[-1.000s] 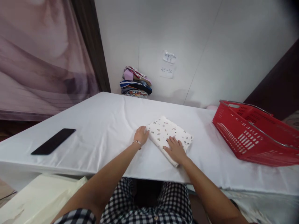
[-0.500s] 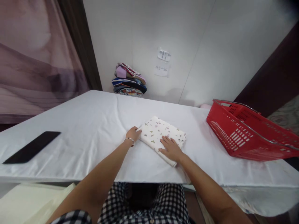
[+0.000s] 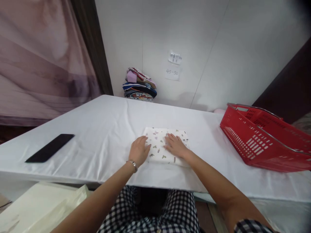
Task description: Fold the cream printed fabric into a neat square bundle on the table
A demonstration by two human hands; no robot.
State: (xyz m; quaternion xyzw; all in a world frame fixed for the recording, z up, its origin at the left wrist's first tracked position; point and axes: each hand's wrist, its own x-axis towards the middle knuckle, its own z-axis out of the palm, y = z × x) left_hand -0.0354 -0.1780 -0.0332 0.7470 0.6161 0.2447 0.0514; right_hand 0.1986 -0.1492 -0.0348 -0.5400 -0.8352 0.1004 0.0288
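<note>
A folded white cloth (image 3: 159, 150) with a small leaf-like print lies flat near the front of the white-covered table (image 3: 109, 126). My left hand (image 3: 139, 150), with a bracelet at the wrist, rests at the cloth's left edge, its fingertips touching the fabric. On the upper right part of the cloth, my right hand (image 3: 176, 145) lies flat with the fingers spread. Neither hand grips the fabric. Part of the cloth's right side is hidden under my right hand and forearm.
To the right stands a red plastic basket (image 3: 252, 142) with metal handles. A black flat slab (image 3: 50, 148) lies at the left. Folded fabrics (image 3: 140, 85) are stacked against the back wall, left of two paper notes (image 3: 173, 66). Pale sheets (image 3: 46, 204) sit below the table at lower left.
The cloth has turned so that its long edges run roughly along the table's front edge. My left hand has gone from holding its corner to lying on its left edge. The view has shifted slightly.
</note>
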